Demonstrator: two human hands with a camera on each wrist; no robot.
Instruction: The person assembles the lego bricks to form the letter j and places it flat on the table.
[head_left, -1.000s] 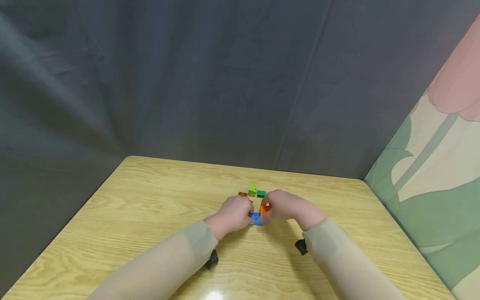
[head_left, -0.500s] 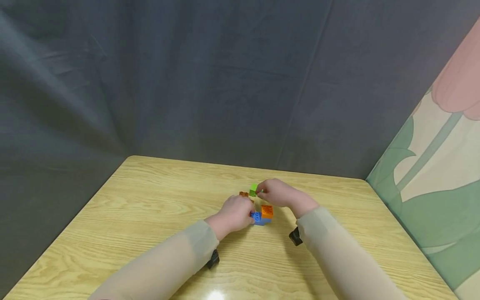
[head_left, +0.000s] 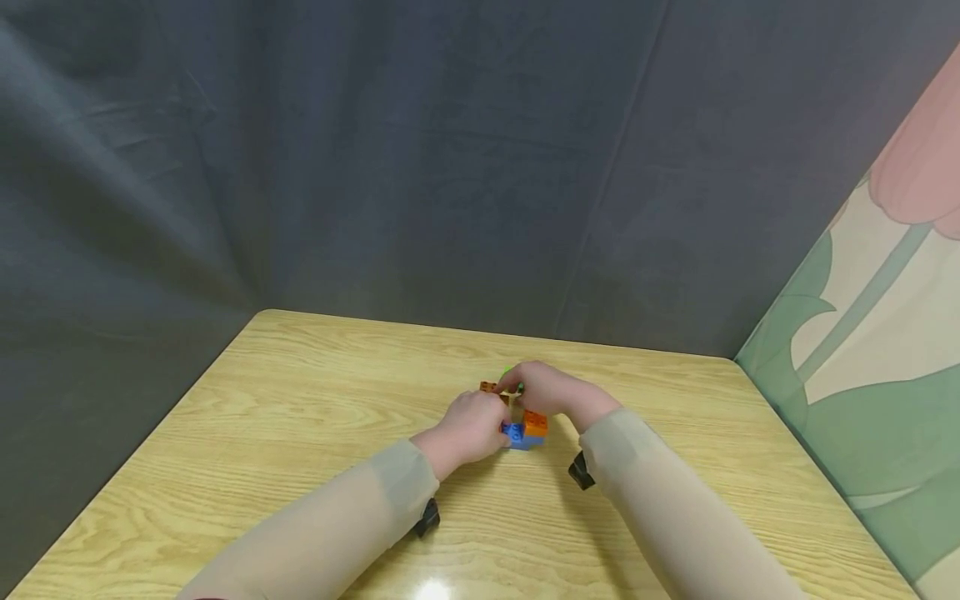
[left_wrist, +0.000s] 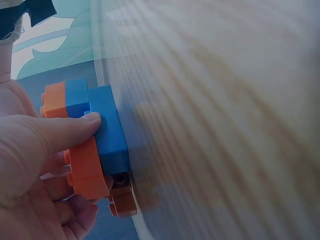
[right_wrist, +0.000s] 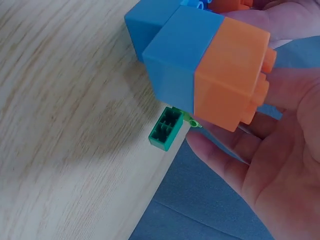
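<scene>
the left hand (head_left: 468, 429) curls round the blue and orange block stack (head_left: 523, 431), thumb on its blue plate, nearest on the wooden table (head_left: 300, 417). light, rigid, smooth plastic by the look, best gripped by its flat sides. beyond the stack, the right hand (head_left: 551, 390) seems to pinch a small green brick (right_wrist: 165, 129); a brown brick (head_left: 487, 387) lies behind.

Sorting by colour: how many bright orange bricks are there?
2: one orange brick atop the blue stack's right end, a second orange brick held in the left hand. More may be hidden.
</scene>
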